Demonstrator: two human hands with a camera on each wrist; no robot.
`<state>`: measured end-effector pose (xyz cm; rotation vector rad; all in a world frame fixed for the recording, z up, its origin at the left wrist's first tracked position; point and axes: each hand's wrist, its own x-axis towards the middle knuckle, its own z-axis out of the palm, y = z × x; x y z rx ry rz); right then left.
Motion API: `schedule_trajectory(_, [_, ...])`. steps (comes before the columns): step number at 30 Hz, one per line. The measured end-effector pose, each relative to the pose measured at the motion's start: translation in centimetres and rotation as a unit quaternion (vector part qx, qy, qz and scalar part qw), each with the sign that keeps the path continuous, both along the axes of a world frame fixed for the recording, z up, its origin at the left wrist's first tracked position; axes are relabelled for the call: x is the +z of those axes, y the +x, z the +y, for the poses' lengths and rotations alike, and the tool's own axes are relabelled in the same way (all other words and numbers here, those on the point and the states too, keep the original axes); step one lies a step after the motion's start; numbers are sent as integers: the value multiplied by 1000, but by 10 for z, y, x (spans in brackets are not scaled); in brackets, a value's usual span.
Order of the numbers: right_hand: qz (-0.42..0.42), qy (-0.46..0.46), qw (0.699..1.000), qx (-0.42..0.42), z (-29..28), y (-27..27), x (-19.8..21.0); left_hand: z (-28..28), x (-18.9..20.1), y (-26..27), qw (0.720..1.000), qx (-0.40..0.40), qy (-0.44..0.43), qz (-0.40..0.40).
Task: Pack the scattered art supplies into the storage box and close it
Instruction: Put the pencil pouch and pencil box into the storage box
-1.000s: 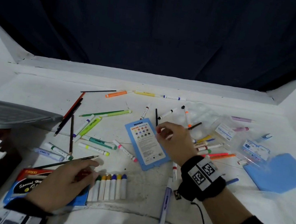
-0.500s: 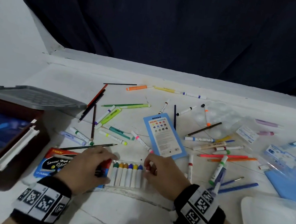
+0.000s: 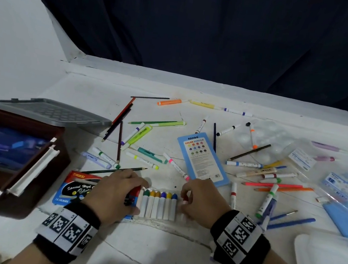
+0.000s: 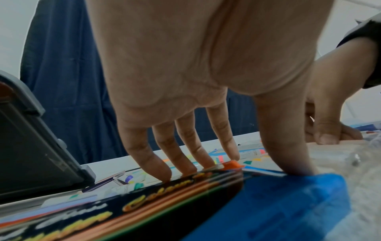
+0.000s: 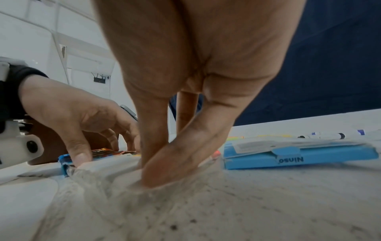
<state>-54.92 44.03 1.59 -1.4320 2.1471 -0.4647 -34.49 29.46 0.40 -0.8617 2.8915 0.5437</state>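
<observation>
Since a second ago the right hand (image 3: 198,201) has come back from the blue Ninso pencil box (image 3: 203,156) to the marker set (image 3: 159,205), low at 6 o'clock on the table (image 3: 153,251). Its grip pinches a red-capped marker (image 3: 185,198) at the right end of the row. The left hand (image 3: 114,194) sits at 9 o'clock of that row, fingers spread and pressing down on the Nikki sleeve (image 3: 72,189), thumb on the near edge. The brown storage box (image 3: 9,165) stands open at far 9 o'clock, grey lid (image 3: 45,110) up. Loose pens and pencils lie from 12 to 3 o'clock.
</observation>
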Motion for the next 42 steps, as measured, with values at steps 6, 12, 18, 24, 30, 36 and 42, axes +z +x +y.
schedule_trajectory(6, [-7,-11,1000,-7,1,2,5,0,0,0,1000,3,3,2])
schedule_trajectory(12, [9,13,1000,20,0,3,9,-2,0,-1,1000,-4,1,5])
schedule_trajectory(18, [7,-9,1000,13,7,4,3,-1,0,-3,1000,-15,2,2])
schedule_trajectory(24, [4,0,1000,-15,4,5,-1,1,3,-2,1000,-11,6,5])
schedule_trajectory(30, [5,9,1000,-11,5,6,1,-1,4,-2,1000,-14,12,-4])
schedule_trajectory(36, [20,4,1000,-21,6,5,0,-1,5,-6,1000,-21,2,-18])
schedule_trajectory(42, [13,6,999,-39,-2,5,1,-2,2,-8,1000,-17,3,-17])
